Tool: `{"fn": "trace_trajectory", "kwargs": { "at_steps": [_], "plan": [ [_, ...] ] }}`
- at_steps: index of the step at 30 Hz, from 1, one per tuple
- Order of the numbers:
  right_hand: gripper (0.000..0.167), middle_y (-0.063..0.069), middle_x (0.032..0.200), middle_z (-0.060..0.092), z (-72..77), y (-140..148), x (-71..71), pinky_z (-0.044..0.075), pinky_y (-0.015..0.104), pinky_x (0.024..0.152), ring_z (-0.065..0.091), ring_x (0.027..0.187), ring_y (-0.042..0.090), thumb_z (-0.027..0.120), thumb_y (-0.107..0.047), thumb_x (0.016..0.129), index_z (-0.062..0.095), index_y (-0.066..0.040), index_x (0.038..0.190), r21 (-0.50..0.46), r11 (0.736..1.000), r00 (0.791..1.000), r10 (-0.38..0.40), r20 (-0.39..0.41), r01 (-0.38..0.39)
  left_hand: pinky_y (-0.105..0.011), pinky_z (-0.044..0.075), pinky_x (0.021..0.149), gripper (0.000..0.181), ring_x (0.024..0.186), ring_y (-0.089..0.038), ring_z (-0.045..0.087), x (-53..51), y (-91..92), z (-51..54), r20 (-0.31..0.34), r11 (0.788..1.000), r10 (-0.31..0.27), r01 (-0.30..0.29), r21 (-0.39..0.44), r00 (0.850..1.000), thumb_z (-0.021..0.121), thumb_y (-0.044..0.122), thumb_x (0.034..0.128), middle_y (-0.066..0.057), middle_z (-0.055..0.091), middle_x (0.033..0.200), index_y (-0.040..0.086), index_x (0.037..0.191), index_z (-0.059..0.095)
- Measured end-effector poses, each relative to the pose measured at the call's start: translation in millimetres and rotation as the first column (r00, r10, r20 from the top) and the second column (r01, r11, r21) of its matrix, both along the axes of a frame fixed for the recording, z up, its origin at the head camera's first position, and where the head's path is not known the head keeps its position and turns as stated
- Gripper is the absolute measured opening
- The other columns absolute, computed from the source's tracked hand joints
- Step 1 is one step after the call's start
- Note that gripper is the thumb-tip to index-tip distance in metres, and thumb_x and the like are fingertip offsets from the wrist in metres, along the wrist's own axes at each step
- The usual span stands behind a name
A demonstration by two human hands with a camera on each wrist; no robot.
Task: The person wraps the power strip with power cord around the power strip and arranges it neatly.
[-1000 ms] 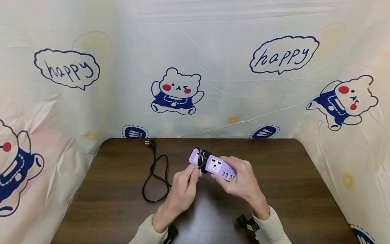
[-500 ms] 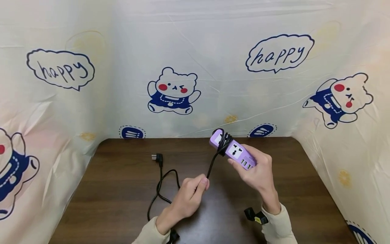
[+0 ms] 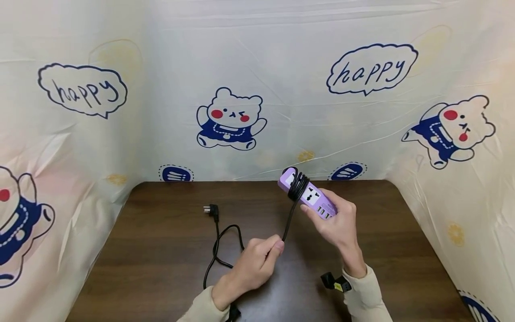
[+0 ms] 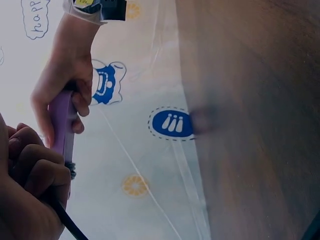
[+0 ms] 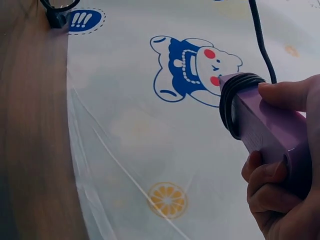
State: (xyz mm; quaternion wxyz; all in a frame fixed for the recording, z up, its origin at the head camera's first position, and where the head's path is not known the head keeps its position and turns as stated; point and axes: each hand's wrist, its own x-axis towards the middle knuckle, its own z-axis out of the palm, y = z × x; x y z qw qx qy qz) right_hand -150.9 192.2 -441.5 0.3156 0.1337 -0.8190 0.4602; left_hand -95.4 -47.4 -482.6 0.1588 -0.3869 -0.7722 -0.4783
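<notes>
A purple power strip (image 3: 327, 206) with white sockets and USB ports is held up above the table, tilted. My right hand (image 3: 338, 219) grips its lower end, thumb on one side and fingers on the other. Several turns of black power cord (image 3: 297, 186) wrap the strip's upper part. From those turns the cord runs down to my left hand (image 3: 257, 261), whose curled fingers hold it stretched. Past the left hand, the loose cord loops on the table and ends in a black plug (image 3: 213, 211). In the right wrist view the wrapped cord (image 5: 232, 102) circles the strip (image 5: 272, 122).
The brown wooden table (image 3: 161, 250) spreads beneath both hands. A pale curtain (image 3: 289, 103) printed with bears and "happy" bubbles stands behind it and on both sides. Black cameras sit on both wrists, the right one (image 3: 337, 282) in plain sight.
The right hand has lifted the power strip up and to the right. The left hand has drawn away from it down the cord, pulling it straight. The plug has shifted right and nearer.
</notes>
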Motion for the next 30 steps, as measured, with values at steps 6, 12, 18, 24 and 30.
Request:
{"fn": "trace_trajectory", "kwargs": {
  "at_steps": [6,12,18,24,30],
  "plan": [
    [0.047,0.009,0.094,0.08,-0.8,0,-1.1,0.049,0.021,0.057,0.063,0.068,0.013,0.099,-0.012,0.068,0.081,-0.011,0.112,-0.084,0.996,0.995,0.028,0.1,-0.019,-0.009,0.022,0.05,0.034,0.059,0.01,0.021,-0.7,1.7,-1.6,0.003,1.0,-0.006,0.006,-0.024,1.0,0.05,0.005,0.1112,0.01,0.031,0.063,0.018,0.08,0.045],
    [0.042,0.008,0.097,0.079,6.2,1,2.4,0.052,0.024,0.062,0.065,0.073,0.015,0.096,-0.009,0.074,0.081,-0.014,0.113,-0.16,0.985,0.98,0.093,0.173,-0.065,-0.01,0.021,0.051,0.035,0.059,0.009,0.02,-3.2,1.6,-4.6,0.021,0.999,-0.015,0.015,-0.031,1.0,0.05,0.006,0.1116,0.01,0.031,0.064,0.018,0.079,0.044],
    [0.037,0.006,0.098,0.078,12.6,2,7.7,0.054,0.028,0.061,0.065,0.075,0.018,0.09,-0.006,0.079,0.081,-0.012,0.114,-0.228,0.965,0.957,0.184,0.224,-0.132,-0.011,0.02,0.051,0.037,0.059,0.008,0.018,-6.3,2.1,-9.7,0.086,0.998,-0.065,0.066,0.001,0.994,0.048,0.006,0.1126,0.008,0.029,0.064,0.018,0.078,0.04],
    [0.03,0.0,0.097,0.076,14.5,4,12.4,0.055,0.03,0.063,0.064,0.079,0.019,0.078,-0.001,0.086,0.077,0.0,0.116,-0.312,0.907,0.896,0.366,0.25,-0.284,-0.012,0.023,0.054,0.037,0.061,0.007,0.02,-8.8,3.0,-15.1,0.136,0.99,-0.141,0.135,0.049,0.981,0.046,0.003,0.112,0.006,0.03,0.066,0.016,0.079,0.039],
    [0.028,0.001,0.1,0.076,13.5,-1,14.0,0.054,0.031,0.068,0.063,0.086,0.018,0.071,-0.001,0.09,0.076,0.0,0.118,-0.426,0.804,0.806,0.542,0.24,-0.414,-0.013,0.024,0.055,0.036,0.06,0.006,0.021,-11.4,2.5,-18.9,0.157,0.984,-0.172,0.164,0.062,0.973,0.046,0.002,0.1119,0.005,0.031,0.066,0.016,0.079,0.039]
  ]
}}
